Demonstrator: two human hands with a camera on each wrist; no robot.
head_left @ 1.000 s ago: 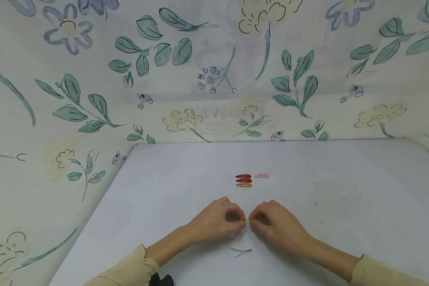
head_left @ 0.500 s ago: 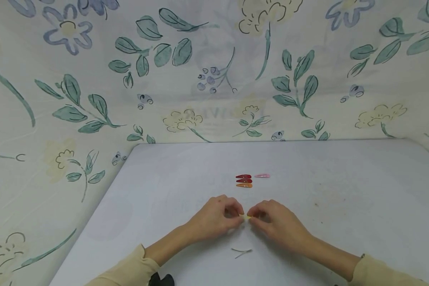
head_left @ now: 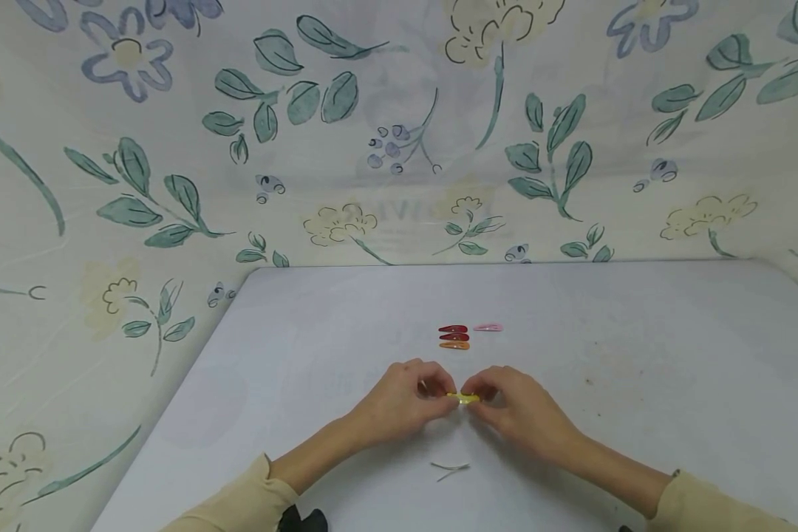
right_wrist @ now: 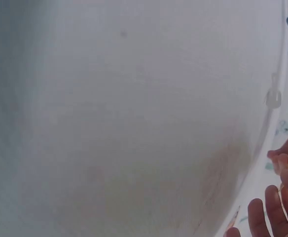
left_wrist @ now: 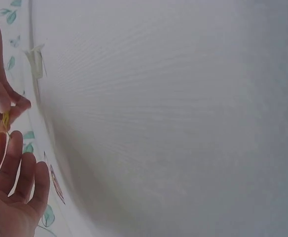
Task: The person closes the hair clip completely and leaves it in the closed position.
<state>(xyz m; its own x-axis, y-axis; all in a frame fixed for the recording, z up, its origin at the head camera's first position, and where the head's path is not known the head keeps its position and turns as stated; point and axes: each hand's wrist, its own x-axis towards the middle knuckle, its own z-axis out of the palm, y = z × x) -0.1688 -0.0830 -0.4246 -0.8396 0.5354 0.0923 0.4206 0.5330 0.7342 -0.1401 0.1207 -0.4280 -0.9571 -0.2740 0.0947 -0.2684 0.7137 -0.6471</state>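
Observation:
A yellow snap hair clip (head_left: 465, 399) is held between both hands above the middle of the white table. My left hand (head_left: 399, 405) pinches its left end between thumb and forefinger. At its other end, my right hand (head_left: 524, 408) has thumb and fingertips on it. In the left wrist view the clip (left_wrist: 6, 120) appears edge-on among the fingertips, partly covered. Beyond the hands lie two red hair clips (head_left: 454, 337) and an orange hair clip (head_left: 454, 345), stacked in a column. A pink hair clip (head_left: 488, 327) lies just right of them.
Thin greyish strips (head_left: 449, 467) lie crossed on the white table (head_left: 292, 325), nearer the person than the hands. A black object (head_left: 302, 520) shows at the bottom edge beside the left sleeve. Flower-patterned cloth (head_left: 399, 148) hangs behind the table.
Both hands have moved slightly away from the person with the clip. More of its yellow face now shows between the fingertips. The other clips and the strips stay put.

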